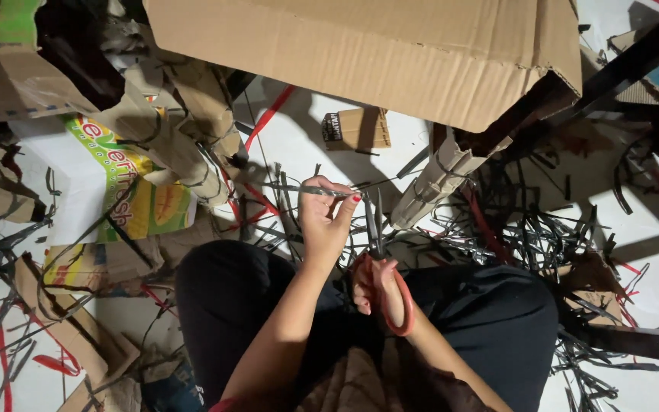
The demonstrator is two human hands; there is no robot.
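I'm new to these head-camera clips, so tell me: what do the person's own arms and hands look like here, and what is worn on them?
Both forearms are bare, with no sleeves, gloves, watch or bracelet in view. The left hand has red-painted fingernails. The right hand shows no rings that I can make out; its nails are hidden. Below the arms, the legs are clothed in black trousers.

Two hands are working at the centre: the left hand (pixel 328 216) is pinching one dark strap (pixel 306 189), the right hand (pixel 375 288) is gripping one pair of red-handled scissors (pixel 387 284). One large cardboard box (pixel 368 53) is looming above; one small brown box (pixel 357 128) is sitting on the floor. Countless black strap offcuts (pixel 528 236) are lying scattered, too many to count.
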